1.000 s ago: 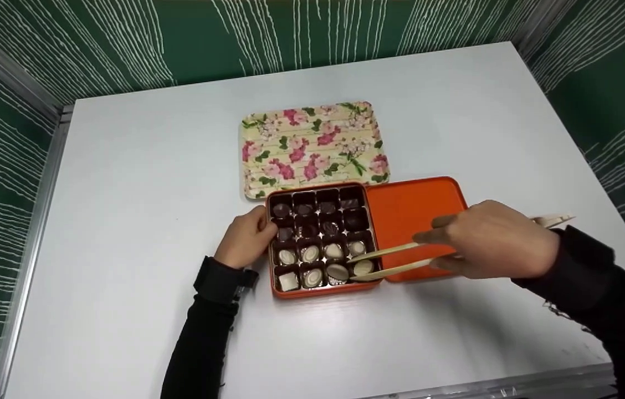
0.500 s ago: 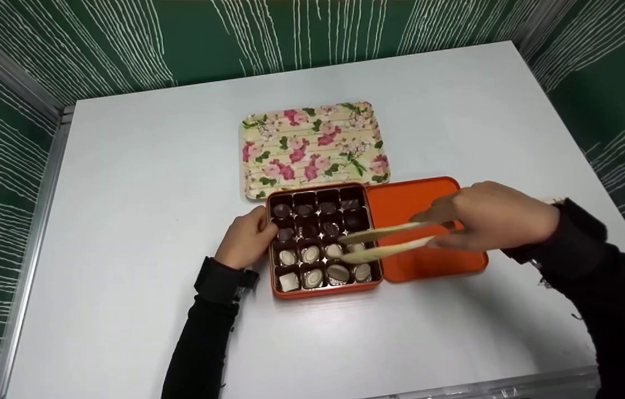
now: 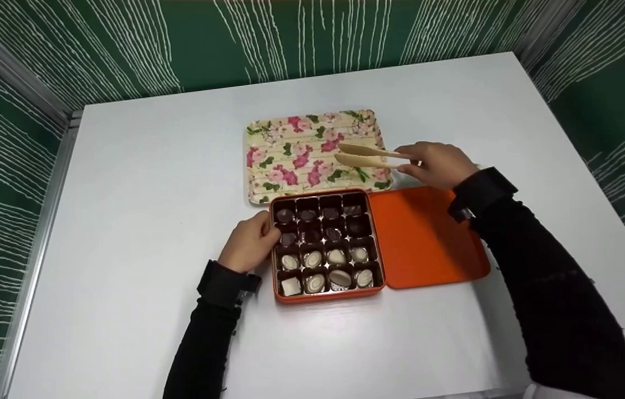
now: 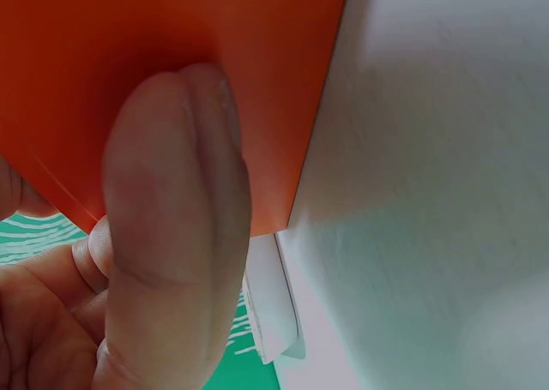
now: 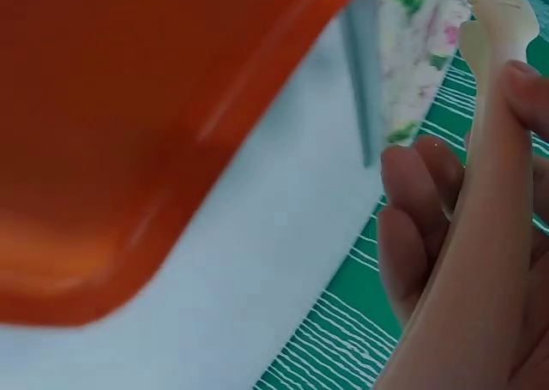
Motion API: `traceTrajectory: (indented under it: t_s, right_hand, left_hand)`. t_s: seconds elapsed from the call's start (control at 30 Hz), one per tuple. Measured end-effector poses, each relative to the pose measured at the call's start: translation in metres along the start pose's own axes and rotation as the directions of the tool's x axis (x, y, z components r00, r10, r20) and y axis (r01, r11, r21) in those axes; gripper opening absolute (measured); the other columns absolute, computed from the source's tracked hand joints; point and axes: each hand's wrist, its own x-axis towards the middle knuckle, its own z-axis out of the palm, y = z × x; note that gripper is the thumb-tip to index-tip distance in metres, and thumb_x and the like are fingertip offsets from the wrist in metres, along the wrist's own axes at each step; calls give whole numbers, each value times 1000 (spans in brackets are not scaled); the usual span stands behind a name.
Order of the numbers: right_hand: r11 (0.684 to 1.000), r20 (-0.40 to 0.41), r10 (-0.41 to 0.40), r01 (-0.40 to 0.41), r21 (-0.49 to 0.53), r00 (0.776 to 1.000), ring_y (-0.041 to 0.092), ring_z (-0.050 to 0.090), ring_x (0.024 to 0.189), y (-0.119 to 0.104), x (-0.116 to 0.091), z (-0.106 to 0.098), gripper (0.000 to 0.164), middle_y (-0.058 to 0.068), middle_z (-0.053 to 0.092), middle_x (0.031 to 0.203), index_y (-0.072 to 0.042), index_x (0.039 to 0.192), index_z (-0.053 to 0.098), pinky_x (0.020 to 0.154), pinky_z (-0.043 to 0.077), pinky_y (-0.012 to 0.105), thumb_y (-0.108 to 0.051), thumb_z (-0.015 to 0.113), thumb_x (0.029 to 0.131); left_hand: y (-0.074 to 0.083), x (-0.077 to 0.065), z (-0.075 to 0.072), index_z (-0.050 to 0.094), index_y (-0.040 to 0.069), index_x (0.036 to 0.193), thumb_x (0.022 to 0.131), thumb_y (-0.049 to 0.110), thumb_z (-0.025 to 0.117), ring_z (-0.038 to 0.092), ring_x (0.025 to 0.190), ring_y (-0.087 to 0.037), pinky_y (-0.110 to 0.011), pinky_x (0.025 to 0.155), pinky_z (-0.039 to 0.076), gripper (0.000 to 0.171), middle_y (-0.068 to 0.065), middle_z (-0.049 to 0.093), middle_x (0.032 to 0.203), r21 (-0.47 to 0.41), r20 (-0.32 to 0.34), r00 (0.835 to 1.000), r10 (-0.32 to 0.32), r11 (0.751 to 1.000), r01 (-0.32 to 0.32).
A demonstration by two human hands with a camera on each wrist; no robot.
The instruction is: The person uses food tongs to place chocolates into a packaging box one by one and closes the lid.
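Note:
My left hand (image 3: 247, 242) grips the left side of an orange chocolate tin (image 3: 326, 298). In the left wrist view, a thumb (image 4: 171, 210) presses flat on the tin's orange wall (image 4: 266, 90). Inside, dark chocolates (image 3: 330, 213) fill the two far rows and pale chocolates (image 3: 312, 259) the two near ones. One pale oval chocolate (image 3: 340, 279) lies tilted in its cell. My right hand (image 3: 442, 164) pinches light-coloured tongs (image 3: 359, 161) over a floral tray (image 3: 285, 145). Their two tips stand apart, and no chocolate shows between them.
The tin's orange lid (image 3: 423, 244) lies open to the right, its near wall joined to the tin's side. Beyond the tin sits the tray, close to its far rim. Everything stands on a white table (image 3: 141, 233) enclosed by green walls (image 3: 201, 44) with white streaks.
My right hand has carried the tongs up from the near right of the tin, away from the chocolates, to above the tray. The left hand has kept its grip on the tin.

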Motion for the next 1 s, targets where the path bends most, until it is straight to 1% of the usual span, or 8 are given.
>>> traceTrajectory:
  t_s: [0.1,0.2,0.43,0.6,0.7,0.83,0.9,1.0]
  right_hand:
    - [1000,21,23,-23,-7,1000,41,63,98,4,9,8,44,27,64,125,2,141,58,86,49,53,-17,65,101]
    - [999,41,36,-34,-35,999,45,62,109,6,17,14,46,29,60,134,2,142,56,96,47,58,-17,64,101]
    - [995,75,50,-44,-84,996,45,62,103,7,20,23,44,29,61,125,1,143,55,90,48,57,-17,61,103]
    - [997,39,45,-42,-68,998,47,57,110,6,15,19,50,29,57,127,0,148,49,93,46,57,-17,62,103]
    - [999,-67,31,-34,-36,997,47,54,116,5,1,11,50,28,55,129,-1,148,50,97,44,57,-16,63,102]
    - [1000,-227,26,-26,6,974,40,61,102,6,-32,1,32,23,63,116,2,128,65,86,49,53,-14,66,100]
    - [999,-233,54,-53,10,971,36,63,88,9,-50,-3,23,21,67,104,4,115,70,76,50,50,-13,67,99]
    - [988,-118,157,-157,9,981,30,59,72,17,-73,-3,23,18,67,89,6,105,69,65,46,44,-15,66,99]
  left_hand:
    - [1,1,1,47,15,80,94,17,56,46,61,-17,-32,59,35,16,3,43,67,-5,3,1000,-3,1000,3]
    - [1,2,1,48,15,80,93,17,57,47,62,-18,-32,58,37,16,3,44,67,-10,1,1000,-11,1000,11]
    - [-1,2,1,46,15,79,93,16,57,46,62,-18,-32,58,36,18,3,43,66,-16,2,1000,-12,1000,12]
    - [-2,0,0,47,14,81,94,15,54,43,60,-16,-31,59,34,15,3,41,67,-29,8,1000,1,1000,-1]
    - [-2,0,-1,47,14,83,95,14,53,42,59,-16,-31,60,33,14,3,41,67,-26,8,1000,4,1000,-4]
    - [-1,1,0,46,14,80,94,15,55,44,60,-16,-31,59,33,16,3,41,66,-18,-1,1000,9,1000,-9]
    - [0,1,1,46,15,79,93,15,55,44,60,-16,-31,59,34,17,3,42,66,-14,-4,1000,12,1000,-12]
    - [0,0,1,46,15,78,93,15,56,45,60,-17,-31,58,34,18,3,42,66,-14,-9,1000,10,1000,-10]
